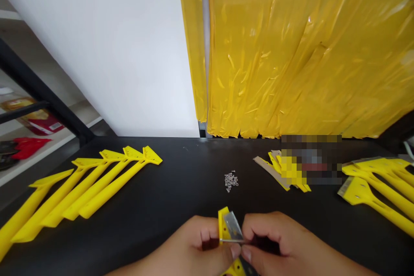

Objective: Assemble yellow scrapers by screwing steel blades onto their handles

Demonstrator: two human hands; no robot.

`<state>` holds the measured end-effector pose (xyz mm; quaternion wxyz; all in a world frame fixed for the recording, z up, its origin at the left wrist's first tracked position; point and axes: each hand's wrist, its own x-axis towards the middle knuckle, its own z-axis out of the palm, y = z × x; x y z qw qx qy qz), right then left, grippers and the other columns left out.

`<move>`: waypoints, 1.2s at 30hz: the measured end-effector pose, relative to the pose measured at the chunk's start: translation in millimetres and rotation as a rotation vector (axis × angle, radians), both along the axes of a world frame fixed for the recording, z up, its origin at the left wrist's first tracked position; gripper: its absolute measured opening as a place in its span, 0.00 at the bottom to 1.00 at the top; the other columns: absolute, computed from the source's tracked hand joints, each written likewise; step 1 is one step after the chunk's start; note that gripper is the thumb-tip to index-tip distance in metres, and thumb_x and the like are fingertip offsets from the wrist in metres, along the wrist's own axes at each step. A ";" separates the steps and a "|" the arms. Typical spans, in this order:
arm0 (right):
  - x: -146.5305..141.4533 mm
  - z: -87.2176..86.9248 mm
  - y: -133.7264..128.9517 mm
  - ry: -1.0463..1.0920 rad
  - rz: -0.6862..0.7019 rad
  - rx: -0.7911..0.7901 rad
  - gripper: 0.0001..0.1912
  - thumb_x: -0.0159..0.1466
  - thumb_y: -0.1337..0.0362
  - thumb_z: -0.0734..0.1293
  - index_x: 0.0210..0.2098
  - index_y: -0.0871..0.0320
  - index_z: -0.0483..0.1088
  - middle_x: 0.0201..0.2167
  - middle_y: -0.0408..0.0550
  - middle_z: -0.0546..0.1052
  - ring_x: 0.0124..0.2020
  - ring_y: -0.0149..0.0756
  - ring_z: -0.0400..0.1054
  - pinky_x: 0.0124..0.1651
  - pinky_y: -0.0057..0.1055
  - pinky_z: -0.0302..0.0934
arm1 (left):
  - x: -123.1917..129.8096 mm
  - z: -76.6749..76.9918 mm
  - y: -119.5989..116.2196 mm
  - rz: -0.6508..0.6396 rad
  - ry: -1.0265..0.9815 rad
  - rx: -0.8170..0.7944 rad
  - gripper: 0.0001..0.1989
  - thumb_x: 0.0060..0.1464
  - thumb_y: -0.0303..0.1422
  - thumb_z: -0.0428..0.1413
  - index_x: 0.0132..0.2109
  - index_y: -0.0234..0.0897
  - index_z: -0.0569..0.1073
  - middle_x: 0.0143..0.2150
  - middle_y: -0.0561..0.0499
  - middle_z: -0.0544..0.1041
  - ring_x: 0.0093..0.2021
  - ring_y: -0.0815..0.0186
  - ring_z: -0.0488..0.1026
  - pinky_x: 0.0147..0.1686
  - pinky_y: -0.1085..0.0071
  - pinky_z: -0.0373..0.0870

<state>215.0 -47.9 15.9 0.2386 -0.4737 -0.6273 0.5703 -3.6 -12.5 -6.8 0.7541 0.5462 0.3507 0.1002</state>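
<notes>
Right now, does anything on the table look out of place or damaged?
The yellow plastic sheeting hangs with a ragged, torn-looking lower edge behind the black table. Small silver parts lie loose on the table, not in a container.

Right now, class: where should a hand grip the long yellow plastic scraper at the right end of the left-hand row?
Grip its narrow handle mid-length from above on the right: it lies flat on the black tabletop, that side free, another scraper close on its left.

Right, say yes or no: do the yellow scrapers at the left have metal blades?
No, those yellow plastic scrapers end in bare yellow heads.
</notes>
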 end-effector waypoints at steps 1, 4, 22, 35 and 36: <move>-0.2 1.0 -0.3 -0.009 0.000 -0.003 0.12 0.67 0.57 0.71 0.30 0.56 0.73 0.26 0.38 0.72 0.35 0.33 0.69 0.40 0.25 0.62 | 0.0 -0.2 -0.2 0.001 0.008 -0.003 0.24 0.59 0.54 0.61 0.40 0.34 0.78 0.33 0.52 0.72 0.31 0.70 0.66 0.28 0.76 0.61; -0.8 4.0 -0.8 -0.016 0.007 -0.008 0.12 0.67 0.57 0.70 0.29 0.56 0.73 0.26 0.38 0.71 0.35 0.33 0.69 0.39 0.25 0.62 | 0.7 2.5 -0.7 -0.006 0.016 0.011 0.23 0.59 0.53 0.61 0.39 0.35 0.77 0.32 0.53 0.72 0.30 0.71 0.65 0.28 0.77 0.61; -2.1 7.4 -1.4 -0.035 -0.007 -0.007 0.13 0.67 0.59 0.70 0.27 0.56 0.71 0.26 0.39 0.73 0.34 0.34 0.69 0.38 0.27 0.62 | 5.3 16.3 -3.3 -0.006 -0.016 0.165 0.23 0.63 0.51 0.57 0.35 0.35 0.78 0.28 0.56 0.65 0.29 0.70 0.58 0.31 0.72 0.58; -3.8 8.4 2.2 0.081 -0.024 -0.079 0.12 0.67 0.58 0.69 0.28 0.55 0.72 0.24 0.38 0.70 0.28 0.31 0.64 0.40 0.29 0.64 | 10.2 6.2 -2.4 0.287 -0.068 -0.145 0.25 0.57 0.54 0.59 0.30 0.34 0.78 0.22 0.49 0.78 0.12 0.75 0.62 0.10 0.80 0.54; -4.2 7.9 2.3 0.069 -0.033 -0.074 0.12 0.67 0.58 0.70 0.28 0.55 0.72 0.23 0.38 0.69 0.27 0.31 0.63 0.40 0.30 0.64 | 10.3 5.1 -2.7 0.298 -0.080 -0.146 0.25 0.57 0.53 0.59 0.30 0.34 0.78 0.22 0.49 0.79 0.12 0.75 0.63 0.10 0.81 0.54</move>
